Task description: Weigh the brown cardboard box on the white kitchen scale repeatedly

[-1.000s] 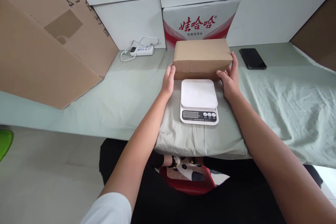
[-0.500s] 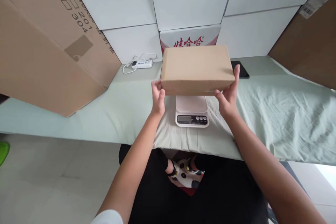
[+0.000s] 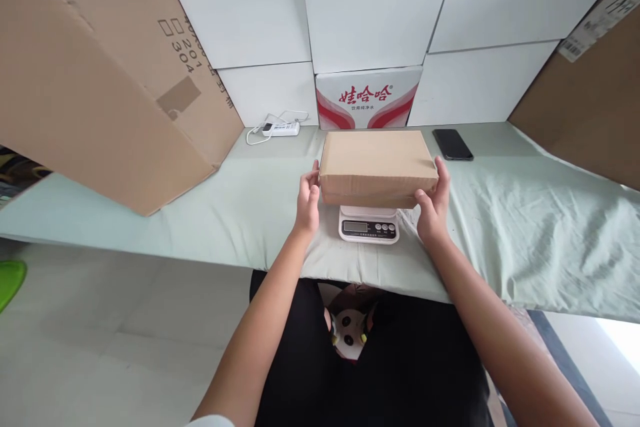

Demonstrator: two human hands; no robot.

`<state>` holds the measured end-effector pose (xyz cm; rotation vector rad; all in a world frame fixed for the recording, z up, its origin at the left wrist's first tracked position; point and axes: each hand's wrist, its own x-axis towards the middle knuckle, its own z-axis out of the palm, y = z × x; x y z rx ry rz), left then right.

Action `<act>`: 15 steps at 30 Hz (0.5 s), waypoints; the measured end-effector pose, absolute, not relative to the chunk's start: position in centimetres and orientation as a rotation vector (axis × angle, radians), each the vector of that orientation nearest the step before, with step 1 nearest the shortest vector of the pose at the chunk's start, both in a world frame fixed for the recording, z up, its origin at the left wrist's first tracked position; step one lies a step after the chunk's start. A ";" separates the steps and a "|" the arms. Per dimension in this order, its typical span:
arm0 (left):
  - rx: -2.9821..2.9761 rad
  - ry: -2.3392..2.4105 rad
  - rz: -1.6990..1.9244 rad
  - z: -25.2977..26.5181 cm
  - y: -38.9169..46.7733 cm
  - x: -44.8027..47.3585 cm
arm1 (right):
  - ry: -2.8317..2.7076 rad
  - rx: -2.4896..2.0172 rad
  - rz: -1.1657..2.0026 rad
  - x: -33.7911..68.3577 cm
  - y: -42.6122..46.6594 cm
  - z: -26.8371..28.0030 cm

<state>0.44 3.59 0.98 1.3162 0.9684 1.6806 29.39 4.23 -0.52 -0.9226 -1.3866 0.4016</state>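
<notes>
A closed brown cardboard box (image 3: 377, 157) is level above a white digital kitchen scale (image 3: 369, 227) and covers most of its weighing plate. Whether the box rests on the plate or hovers just over it, I cannot tell. My left hand (image 3: 309, 201) is at the box's left end, its thumb up and its fingers partly behind the side. At the right end, my right hand (image 3: 434, 205) grips the front corner, thumb on the front face and fingers along the side. The scale's dark display and round buttons face me below the box.
A black phone (image 3: 453, 145) lies behind my right hand. A white power strip (image 3: 281, 129) with its cable lies at the back left. White boxes (image 3: 370, 13) and a printed carton (image 3: 369, 99) form the back wall. Large cardboard sheets (image 3: 125, 100) flank the cloth-covered table (image 3: 240, 213).
Both hands have lowered the cardboard box toward the scale. The printed carton and the phone behind it show more fully. The head view has tilted up slightly.
</notes>
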 end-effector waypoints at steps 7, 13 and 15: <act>1.196 0.976 1.774 1.6 3.7 -0.1 | -1.255 -0.884 0.403 30.3 5.1 -0.9; 1.194 0.999 1.598 0.8 4.1 0.0 | -1.319 -0.946 0.409 29.8 4.4 0.1; 1.203 0.997 1.584 0.8 3.9 0.0 | -1.346 -0.986 0.369 29.6 4.0 0.6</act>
